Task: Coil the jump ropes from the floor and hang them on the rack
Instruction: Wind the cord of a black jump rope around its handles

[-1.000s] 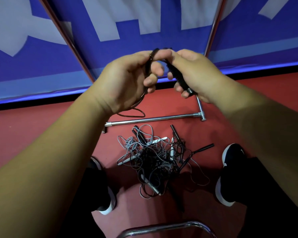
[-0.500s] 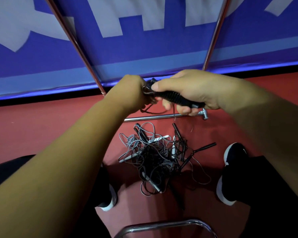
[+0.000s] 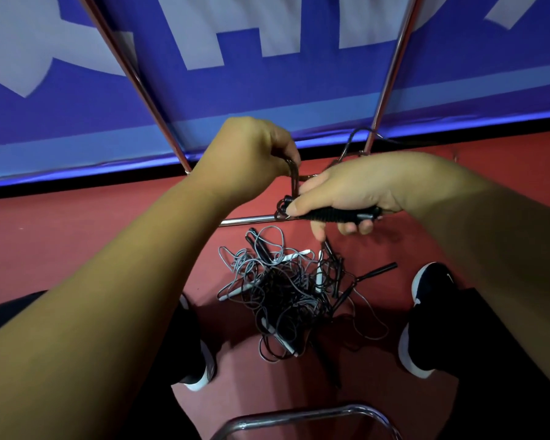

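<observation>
My right hand (image 3: 346, 192) grips the black ribbed handles (image 3: 334, 215) of a jump rope, held level above the floor. My left hand (image 3: 248, 157) pinches that rope's black cord (image 3: 294, 179) just above the handles and pulls it taut upward. A loop of the same cord (image 3: 353, 138) arcs behind my right hand. Below both hands a tangled pile of jump ropes (image 3: 286, 290), grey and black with white and black handles, lies on the red floor. The chrome rack (image 3: 391, 74) stands behind it, two slanted legs rising and a bottom bar (image 3: 245, 221) lying on the floor.
A blue and white banner (image 3: 267, 90) runs along the wall behind the rack. My two dark shoes, the left one (image 3: 200, 363) and the right one (image 3: 426, 319), flank the pile. A curved chrome tube (image 3: 299, 417) sits at the bottom edge, close to me.
Both hands came down from chest height toward the floor bar. My left hand then lifted away from the handles, drawing the cord up, while my right hand kept the handles level.
</observation>
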Available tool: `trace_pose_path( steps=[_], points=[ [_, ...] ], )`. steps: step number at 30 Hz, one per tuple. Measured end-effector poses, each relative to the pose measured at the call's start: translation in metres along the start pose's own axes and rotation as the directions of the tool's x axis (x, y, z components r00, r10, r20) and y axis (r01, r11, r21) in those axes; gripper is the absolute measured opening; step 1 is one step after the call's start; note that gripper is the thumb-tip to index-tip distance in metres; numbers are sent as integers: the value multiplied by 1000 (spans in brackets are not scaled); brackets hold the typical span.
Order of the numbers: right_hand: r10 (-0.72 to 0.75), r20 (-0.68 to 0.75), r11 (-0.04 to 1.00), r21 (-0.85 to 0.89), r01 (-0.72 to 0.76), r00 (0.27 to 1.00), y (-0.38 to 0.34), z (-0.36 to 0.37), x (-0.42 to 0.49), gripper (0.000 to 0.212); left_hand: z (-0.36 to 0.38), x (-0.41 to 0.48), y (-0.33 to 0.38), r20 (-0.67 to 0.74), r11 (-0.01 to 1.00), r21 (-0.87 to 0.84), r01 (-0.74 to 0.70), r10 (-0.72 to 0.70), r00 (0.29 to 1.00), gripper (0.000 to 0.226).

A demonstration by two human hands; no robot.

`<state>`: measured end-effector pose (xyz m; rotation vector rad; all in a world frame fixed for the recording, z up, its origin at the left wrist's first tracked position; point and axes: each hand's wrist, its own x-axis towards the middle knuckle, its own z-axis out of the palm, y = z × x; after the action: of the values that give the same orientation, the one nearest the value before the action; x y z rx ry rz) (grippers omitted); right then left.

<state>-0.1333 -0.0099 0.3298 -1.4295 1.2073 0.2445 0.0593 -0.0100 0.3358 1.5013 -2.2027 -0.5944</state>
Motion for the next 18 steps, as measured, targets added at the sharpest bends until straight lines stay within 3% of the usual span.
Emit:
trace_pose_path(
  steps=[4,7,10,14,16,18],
  points=[
    [12,-230,1000,-1,-13,973,10,-7,12,36,-2,5,-2,71,958,218,-186,174,982,22],
    [42,-319,989,147,5,947,15,-9,21,33,1,6,0,194,915,333,-229,171,966,29],
    [61,-331,951,307,46,942,14,-8,27,18,3,6,1,228,906,405,-123,30,973,25],
    [-31,-392,941,298,159,919,4,-3,28,14,5,2,1,194,910,411,43,-134,972,19],
    [-62,-426,921,324,216,903,-3,-1,25,13,7,-1,-3,221,933,331,145,-226,949,9],
    [-64,-467,871,405,277,882,-9,0,22,29,7,-4,-4,286,953,98,285,-301,910,9]
  ],
)
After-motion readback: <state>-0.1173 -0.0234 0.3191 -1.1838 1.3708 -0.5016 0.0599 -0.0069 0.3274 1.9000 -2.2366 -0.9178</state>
